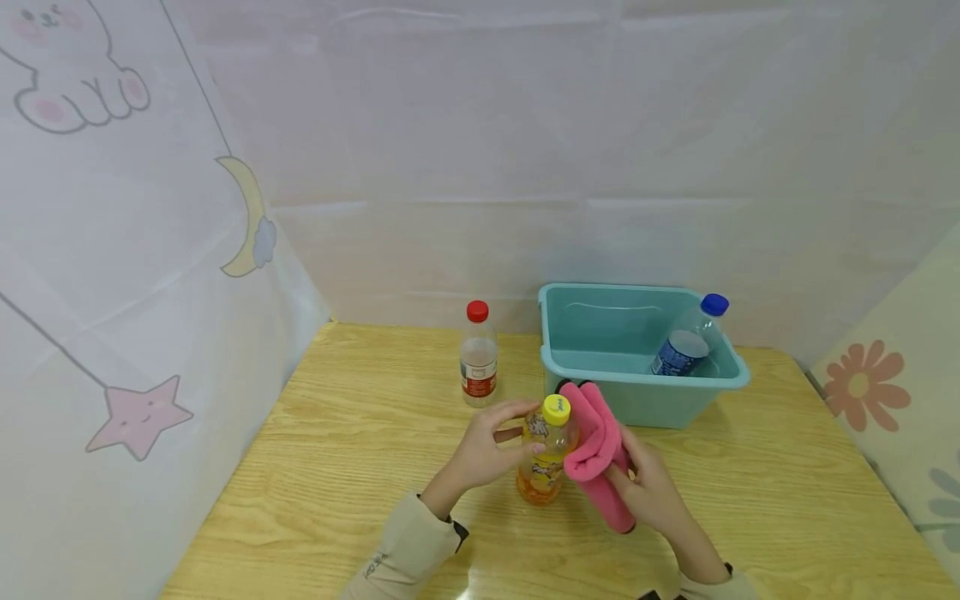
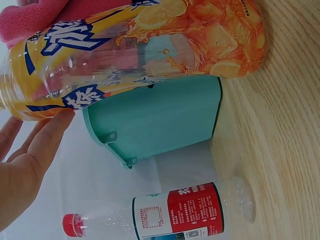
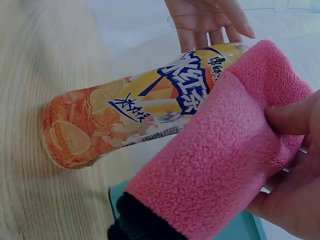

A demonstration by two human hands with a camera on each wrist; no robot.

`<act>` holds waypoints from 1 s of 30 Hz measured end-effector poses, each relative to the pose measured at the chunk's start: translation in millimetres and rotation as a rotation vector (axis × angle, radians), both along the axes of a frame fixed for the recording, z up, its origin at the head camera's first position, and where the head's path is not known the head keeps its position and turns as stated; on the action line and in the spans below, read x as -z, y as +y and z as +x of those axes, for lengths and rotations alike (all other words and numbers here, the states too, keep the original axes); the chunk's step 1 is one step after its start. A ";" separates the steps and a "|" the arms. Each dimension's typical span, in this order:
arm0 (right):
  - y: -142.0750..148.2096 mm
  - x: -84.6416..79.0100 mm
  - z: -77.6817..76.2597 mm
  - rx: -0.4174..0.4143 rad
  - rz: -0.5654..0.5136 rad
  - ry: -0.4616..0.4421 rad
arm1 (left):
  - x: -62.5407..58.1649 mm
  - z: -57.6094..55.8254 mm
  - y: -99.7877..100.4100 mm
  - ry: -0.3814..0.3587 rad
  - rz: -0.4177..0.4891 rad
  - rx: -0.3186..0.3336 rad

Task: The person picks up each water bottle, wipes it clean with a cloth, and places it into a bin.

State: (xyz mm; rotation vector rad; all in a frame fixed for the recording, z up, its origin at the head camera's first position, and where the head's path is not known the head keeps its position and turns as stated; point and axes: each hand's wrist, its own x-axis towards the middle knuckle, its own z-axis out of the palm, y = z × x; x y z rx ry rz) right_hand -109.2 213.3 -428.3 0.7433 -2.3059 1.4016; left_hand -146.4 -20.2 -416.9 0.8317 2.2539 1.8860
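Observation:
A tea bottle (image 1: 542, 467) with a yellow cap and an orange-yellow label stands upright on the table. My left hand (image 1: 487, 450) is at its left side, fingers fairly straight and spread; fingertips meet the bottle near its shoulder in the left wrist view, and some are hidden behind it in the right wrist view. My right hand (image 1: 651, 487) grips a folded pink towel (image 3: 215, 150) with a dark edge, thumb on top. The towel lies close against the bottle's right side; whether it presses on the bottle I cannot tell.
Behind the towel stands a teal bin (image 1: 600, 371), holding a blue-capped bottle (image 1: 684, 346) that leans to the right. A red-capped water bottle (image 1: 478, 367) is upright left of the bin. Pale patterned cloth (image 1: 450, 167) hangs behind the wooden table (image 1: 360, 425).

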 end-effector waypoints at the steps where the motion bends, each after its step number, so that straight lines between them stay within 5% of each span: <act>1: -0.2 0.6 -0.3 -0.001 0.000 -0.009 | 0.2 0.1 0.0 0.002 -0.003 0.000; 6: -1.5 3.3 -1.9 -0.012 0.008 -0.047 | 1.5 0.1 0.3 0.024 -0.007 0.005; 13: -2.8 6.4 -4.8 -0.055 0.009 -0.088 | -15.2 6.9 1.6 -0.009 -0.034 -0.003; 17: -2.9 10.1 -6.1 -0.059 0.025 -0.123 | -0.7 1.0 3.2 0.012 -0.030 -0.015; 30: -3.3 20.7 -9.8 -0.092 0.042 -0.280 | 0.0 1.7 6.5 0.033 -0.044 -0.017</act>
